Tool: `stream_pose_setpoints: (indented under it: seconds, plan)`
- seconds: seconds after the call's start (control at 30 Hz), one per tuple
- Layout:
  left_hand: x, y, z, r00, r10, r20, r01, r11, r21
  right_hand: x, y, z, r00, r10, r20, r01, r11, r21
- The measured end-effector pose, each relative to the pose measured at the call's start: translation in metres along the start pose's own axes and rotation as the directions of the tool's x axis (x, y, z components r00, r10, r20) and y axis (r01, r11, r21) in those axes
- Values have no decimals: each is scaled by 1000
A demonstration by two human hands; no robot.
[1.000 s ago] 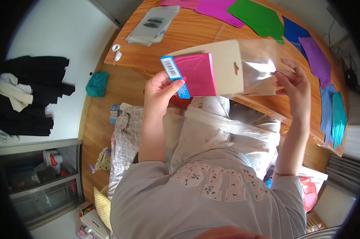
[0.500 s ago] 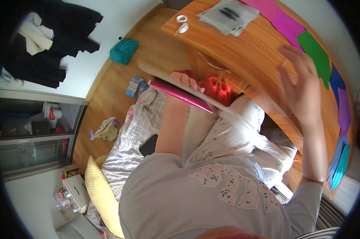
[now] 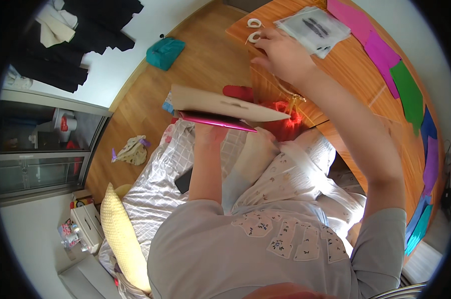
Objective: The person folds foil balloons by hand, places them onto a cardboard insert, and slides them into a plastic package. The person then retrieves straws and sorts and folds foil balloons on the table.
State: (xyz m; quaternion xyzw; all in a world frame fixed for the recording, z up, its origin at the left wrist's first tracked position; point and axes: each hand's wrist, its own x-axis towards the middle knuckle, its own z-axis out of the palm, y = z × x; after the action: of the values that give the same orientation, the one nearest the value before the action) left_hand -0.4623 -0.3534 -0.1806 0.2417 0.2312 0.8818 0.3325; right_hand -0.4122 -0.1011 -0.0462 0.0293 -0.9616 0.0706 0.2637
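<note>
My left hand (image 3: 209, 130) holds a beige board (image 3: 220, 102) with a cut slot, together with a shiny pink flat piece (image 3: 218, 121) under it. Its fingers are hidden behind these two. Over the desk's far corner, my right hand (image 3: 285, 55) reaches out with thumb and fingers apart. Its fingertips are at the nearer white tape roll (image 3: 254, 37); whether they press on it I cannot tell. Another white tape roll (image 3: 254, 23) lies just beyond. Right of the fingers is a stack of clear plastic sleeves (image 3: 312, 30) with dark marks.
Coloured sheets, among them magenta (image 3: 380, 55), green (image 3: 407, 92) and teal (image 3: 420, 231), line the wooden desk's (image 3: 355, 74) far edge. A glowing red bag (image 3: 290, 119) hangs beside it. A phone (image 3: 184, 180) and yellow cushion (image 3: 120, 234) lie on the bed. A teal bag (image 3: 164, 53) sits on the floor.
My right hand has swung left across the desk to the tape rolls. The board has tilted so more of its face shows, and it now covers my left fingers.
</note>
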Motion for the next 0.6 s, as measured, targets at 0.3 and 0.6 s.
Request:
stream_pose_setpoints:
  seconds: [0.3,0.6]
  plan:
    - [43,-6,31,797,163,581,-12,967,-255,-3,8,15,994,87,-73,-91,995,-50]
    - [14,-32,46,964,69,259,-59,997,-47,-50,8,-57,939,223,264,-314,868,385]
